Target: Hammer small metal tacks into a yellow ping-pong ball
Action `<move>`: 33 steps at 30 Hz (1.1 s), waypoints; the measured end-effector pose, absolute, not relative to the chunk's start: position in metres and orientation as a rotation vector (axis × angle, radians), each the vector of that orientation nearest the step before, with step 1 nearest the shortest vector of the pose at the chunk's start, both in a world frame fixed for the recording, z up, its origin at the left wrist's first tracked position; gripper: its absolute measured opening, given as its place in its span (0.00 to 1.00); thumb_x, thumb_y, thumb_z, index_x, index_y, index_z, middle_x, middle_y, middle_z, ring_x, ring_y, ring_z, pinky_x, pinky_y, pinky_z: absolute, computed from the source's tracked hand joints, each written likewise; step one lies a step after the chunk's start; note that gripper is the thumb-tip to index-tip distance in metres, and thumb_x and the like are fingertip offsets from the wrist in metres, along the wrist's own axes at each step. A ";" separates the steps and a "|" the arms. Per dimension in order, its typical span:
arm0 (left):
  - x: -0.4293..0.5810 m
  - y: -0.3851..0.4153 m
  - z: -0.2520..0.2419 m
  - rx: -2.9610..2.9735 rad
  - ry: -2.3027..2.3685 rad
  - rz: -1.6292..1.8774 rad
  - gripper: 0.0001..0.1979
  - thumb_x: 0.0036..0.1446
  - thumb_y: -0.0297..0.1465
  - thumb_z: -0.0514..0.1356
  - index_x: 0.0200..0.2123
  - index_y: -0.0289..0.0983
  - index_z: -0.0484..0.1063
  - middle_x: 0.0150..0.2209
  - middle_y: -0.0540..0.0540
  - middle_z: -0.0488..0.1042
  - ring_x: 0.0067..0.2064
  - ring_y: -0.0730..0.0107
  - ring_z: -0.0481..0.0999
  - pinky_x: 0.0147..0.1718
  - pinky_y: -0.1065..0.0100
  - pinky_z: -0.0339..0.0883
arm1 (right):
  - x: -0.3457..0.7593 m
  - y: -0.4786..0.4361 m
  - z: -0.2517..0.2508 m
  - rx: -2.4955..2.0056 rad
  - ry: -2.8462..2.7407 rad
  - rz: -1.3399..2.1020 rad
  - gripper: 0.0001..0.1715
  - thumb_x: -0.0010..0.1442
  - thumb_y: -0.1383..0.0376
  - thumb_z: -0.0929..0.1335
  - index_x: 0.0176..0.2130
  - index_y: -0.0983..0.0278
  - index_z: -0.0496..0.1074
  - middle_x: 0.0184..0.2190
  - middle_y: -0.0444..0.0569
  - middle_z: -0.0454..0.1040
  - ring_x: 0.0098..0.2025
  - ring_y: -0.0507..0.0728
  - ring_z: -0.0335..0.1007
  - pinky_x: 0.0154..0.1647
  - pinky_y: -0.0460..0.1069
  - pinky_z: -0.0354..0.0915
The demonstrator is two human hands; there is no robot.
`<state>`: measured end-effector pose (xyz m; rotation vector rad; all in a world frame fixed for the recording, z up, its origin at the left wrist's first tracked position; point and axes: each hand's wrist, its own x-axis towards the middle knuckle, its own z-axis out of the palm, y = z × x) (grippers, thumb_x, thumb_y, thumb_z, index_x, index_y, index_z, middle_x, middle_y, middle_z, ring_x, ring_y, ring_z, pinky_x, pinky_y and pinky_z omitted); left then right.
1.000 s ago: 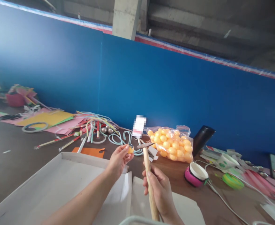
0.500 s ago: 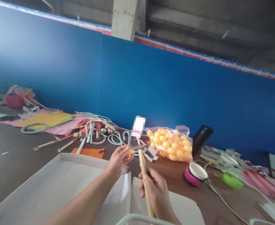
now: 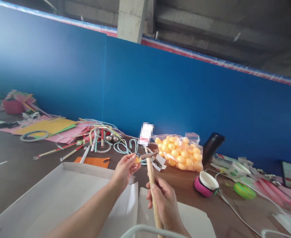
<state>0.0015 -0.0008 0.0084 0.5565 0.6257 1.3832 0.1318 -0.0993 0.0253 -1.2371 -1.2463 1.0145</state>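
My left hand (image 3: 125,169) pinches a small ball (image 3: 137,158), shiny on top and yellow-orange below. Wrapped round a pale wooden-handled hammer (image 3: 153,191) is my right hand (image 3: 161,200). The hammer's dark, pointed head (image 3: 147,155) lies just right of the ball; whether they touch is unclear. Beyond the hammer head is a small open white box (image 3: 159,162) with small dark pieces inside. A clear bag of orange balls (image 3: 180,152) sits behind it to the right.
A white tray (image 3: 46,198) fills the lower left. Tubes, sticks, metal balls (image 3: 112,138) and coloured paper (image 3: 48,127) cover the back left. A pink-and-white cup (image 3: 206,184), black cylinder (image 3: 213,148), green item (image 3: 244,190), cables and phone (image 3: 288,175) are at right.
The whole view has shifted very slightly. Both hands keep nearly the same pose, holding the ball and the hammer.
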 end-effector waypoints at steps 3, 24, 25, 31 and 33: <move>0.002 -0.001 0.009 0.552 0.628 1.383 0.11 0.47 0.29 0.65 0.35 0.33 0.69 0.26 0.49 0.73 0.24 0.79 0.73 0.33 0.72 0.72 | 0.133 -0.099 0.023 -1.246 -1.251 1.027 0.17 0.57 0.58 0.63 0.42 0.67 0.70 0.24 0.45 0.70 0.17 0.48 0.62 0.16 0.43 0.61; 0.003 -0.002 0.010 0.619 0.760 1.381 0.12 0.48 0.30 0.64 0.35 0.32 0.67 0.26 0.48 0.72 0.24 0.76 0.74 0.30 0.71 0.72 | 0.134 -0.100 0.022 -1.238 -1.292 1.062 0.19 0.58 0.58 0.63 0.45 0.67 0.70 0.23 0.45 0.69 0.19 0.49 0.62 0.17 0.43 0.62; 0.004 -0.002 0.010 0.619 0.766 1.381 0.12 0.47 0.30 0.64 0.35 0.32 0.68 0.26 0.48 0.72 0.24 0.76 0.74 0.30 0.71 0.72 | 0.134 -0.100 0.022 -1.238 -1.294 1.071 0.20 0.58 0.58 0.64 0.45 0.67 0.69 0.23 0.45 0.69 0.19 0.49 0.62 0.17 0.43 0.62; 0.005 -0.001 0.009 0.618 0.774 1.390 0.13 0.46 0.31 0.65 0.35 0.32 0.68 0.27 0.46 0.72 0.25 0.75 0.74 0.30 0.70 0.72 | 0.133 -0.099 0.021 -1.250 -1.283 1.042 0.19 0.58 0.57 0.64 0.45 0.66 0.70 0.24 0.46 0.70 0.20 0.49 0.63 0.17 0.43 0.62; 0.005 -0.002 0.009 0.616 0.788 1.385 0.14 0.46 0.31 0.65 0.35 0.32 0.68 0.27 0.46 0.72 0.25 0.75 0.74 0.30 0.70 0.72 | 0.134 -0.099 0.020 -1.245 -1.285 1.048 0.20 0.58 0.57 0.64 0.46 0.66 0.69 0.27 0.48 0.71 0.21 0.50 0.64 0.17 0.43 0.63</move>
